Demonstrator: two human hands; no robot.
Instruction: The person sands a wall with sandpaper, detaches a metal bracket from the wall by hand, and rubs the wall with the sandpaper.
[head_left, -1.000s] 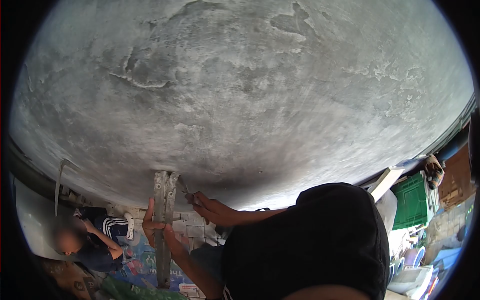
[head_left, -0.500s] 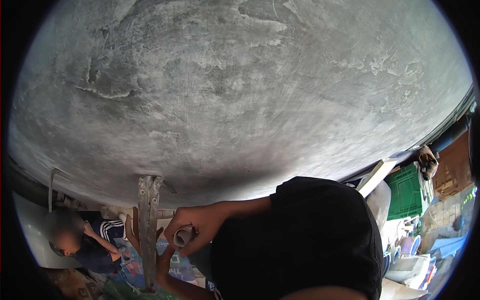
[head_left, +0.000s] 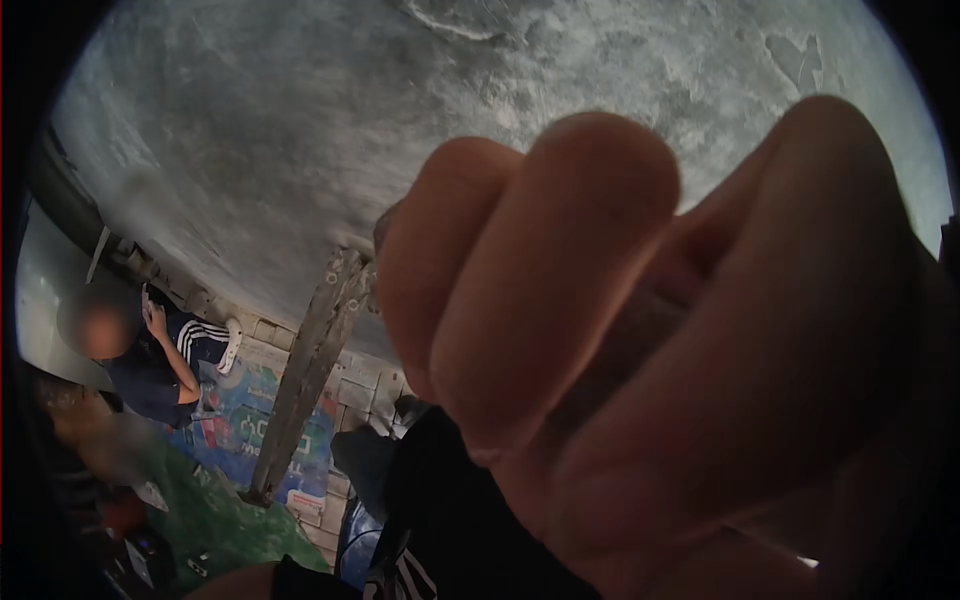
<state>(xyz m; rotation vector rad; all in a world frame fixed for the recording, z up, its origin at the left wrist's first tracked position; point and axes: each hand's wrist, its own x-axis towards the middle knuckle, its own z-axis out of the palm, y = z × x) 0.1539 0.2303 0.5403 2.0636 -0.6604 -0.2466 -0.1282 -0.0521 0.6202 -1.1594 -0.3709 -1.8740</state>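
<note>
My right hand [head_left: 640, 330] fills the middle and right of the view, very close to the camera and slightly blurred. Its fingers are curled over, and what they hold, if anything, is hidden inside the fist. Behind it curves a large grey, scratched surface [head_left: 300, 170] with patches of flaking. A worn upright post [head_left: 305, 375] meets the lower edge of that surface, left of the fist. My left hand is out of sight; only a bit of bare skin and dark cloth shows at the bottom edge.
Another person [head_left: 150, 365] in dark clothes sits at the left, an arm raised. A blue printed sheet [head_left: 255, 400] and a green sheet [head_left: 225, 530] cover part of the paved floor [head_left: 365, 385]. Dark clutter lies at the lower left.
Both hands were together low by the post, with a grey tube in one. Now one fist is right before the camera and the tube is not visible. The view has tilted.
</note>
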